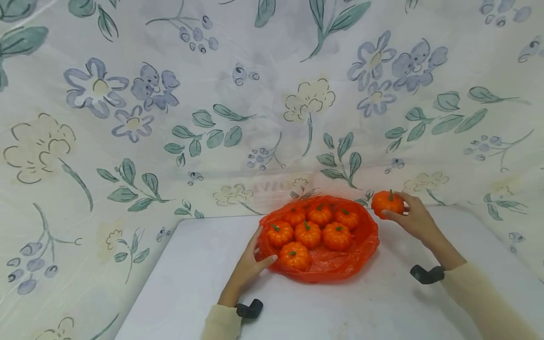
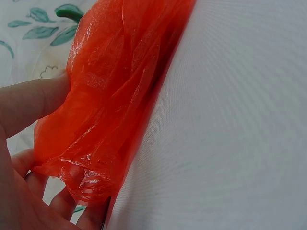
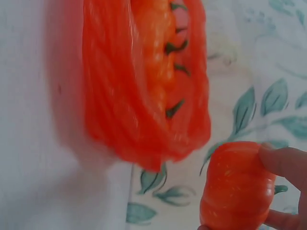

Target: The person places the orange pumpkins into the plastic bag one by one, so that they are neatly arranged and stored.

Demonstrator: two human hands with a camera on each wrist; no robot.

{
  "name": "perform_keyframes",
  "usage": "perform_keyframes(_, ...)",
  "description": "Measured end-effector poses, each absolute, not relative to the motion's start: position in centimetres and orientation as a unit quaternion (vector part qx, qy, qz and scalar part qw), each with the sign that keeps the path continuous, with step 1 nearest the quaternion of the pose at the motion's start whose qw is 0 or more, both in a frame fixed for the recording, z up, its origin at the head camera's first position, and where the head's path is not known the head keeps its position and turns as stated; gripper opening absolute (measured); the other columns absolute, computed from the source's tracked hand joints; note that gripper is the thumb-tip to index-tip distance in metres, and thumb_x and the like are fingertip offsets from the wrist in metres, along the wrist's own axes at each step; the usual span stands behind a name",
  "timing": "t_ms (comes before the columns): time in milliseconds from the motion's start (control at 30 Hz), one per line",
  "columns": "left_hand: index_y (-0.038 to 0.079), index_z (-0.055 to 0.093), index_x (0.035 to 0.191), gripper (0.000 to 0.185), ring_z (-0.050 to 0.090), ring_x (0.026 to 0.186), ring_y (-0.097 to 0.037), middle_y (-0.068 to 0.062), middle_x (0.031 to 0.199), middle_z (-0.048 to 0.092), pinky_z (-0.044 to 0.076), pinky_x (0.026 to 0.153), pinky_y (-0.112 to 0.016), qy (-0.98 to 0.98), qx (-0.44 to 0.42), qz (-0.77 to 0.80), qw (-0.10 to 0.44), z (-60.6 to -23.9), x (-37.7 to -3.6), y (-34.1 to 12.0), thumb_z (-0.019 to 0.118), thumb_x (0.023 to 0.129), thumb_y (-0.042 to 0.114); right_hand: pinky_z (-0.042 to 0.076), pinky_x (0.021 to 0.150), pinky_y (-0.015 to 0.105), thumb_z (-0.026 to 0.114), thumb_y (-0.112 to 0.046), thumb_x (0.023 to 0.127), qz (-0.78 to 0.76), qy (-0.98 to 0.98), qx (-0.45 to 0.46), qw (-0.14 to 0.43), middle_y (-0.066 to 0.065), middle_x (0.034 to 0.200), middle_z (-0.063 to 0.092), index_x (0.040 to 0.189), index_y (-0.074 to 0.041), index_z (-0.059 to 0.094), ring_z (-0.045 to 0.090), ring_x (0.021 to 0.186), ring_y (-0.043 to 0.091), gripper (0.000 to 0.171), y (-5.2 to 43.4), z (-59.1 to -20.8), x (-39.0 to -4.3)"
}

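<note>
My right hand [image 1: 416, 219] holds a small orange toy pumpkin [image 1: 386, 204] with a green stem, raised to the right of a red plastic bag [image 1: 340, 269]. Thumb and fingers grip its sides; in the right wrist view the pumpkin [image 3: 235, 187] is apart from the bag. The bag stands spread wide on the table, with several like pumpkins [image 1: 308, 234] inside, stems mostly upward. At the bag's left side, my left hand [image 1: 246, 267] holds the crumpled film. In the left wrist view its thumb [image 2: 38, 100] presses the bag, with the other fingers partly hidden behind the film.
The bag sits on a white table [image 1: 191, 264] near its back edge. Behind it hangs a pale sheet [image 1: 272, 127] printed with flowers and leaves. Dark bands [image 1: 250, 309] are worn on both wrists.
</note>
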State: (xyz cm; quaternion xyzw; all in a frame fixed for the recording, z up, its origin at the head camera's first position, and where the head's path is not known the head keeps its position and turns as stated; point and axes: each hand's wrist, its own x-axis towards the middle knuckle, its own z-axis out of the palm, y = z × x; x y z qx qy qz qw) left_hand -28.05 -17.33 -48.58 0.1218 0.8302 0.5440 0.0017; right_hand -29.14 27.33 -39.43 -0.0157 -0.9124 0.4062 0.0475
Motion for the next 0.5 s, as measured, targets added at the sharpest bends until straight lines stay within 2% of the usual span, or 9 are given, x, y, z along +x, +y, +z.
perform_keyframes(500, 0.027, 0.02, 0.16, 0.095, 0.035, 0.145, -0.036, -0.005, 0.165, 0.027, 0.032, 0.116, -0.064, 0.833, 0.113, 0.542, 0.009, -48.5, -27.9, -17.3, 0.075, 0.085, 0.042, 0.055, 0.094, 0.055, 0.072, -0.043, 0.09, 0.427, -0.9, 0.085, 0.034, 0.028, 0.15, 0.034, 0.152, -0.006, 0.036, 0.047, 0.128, 0.052, 0.08, 21.6, -39.3, -26.4)
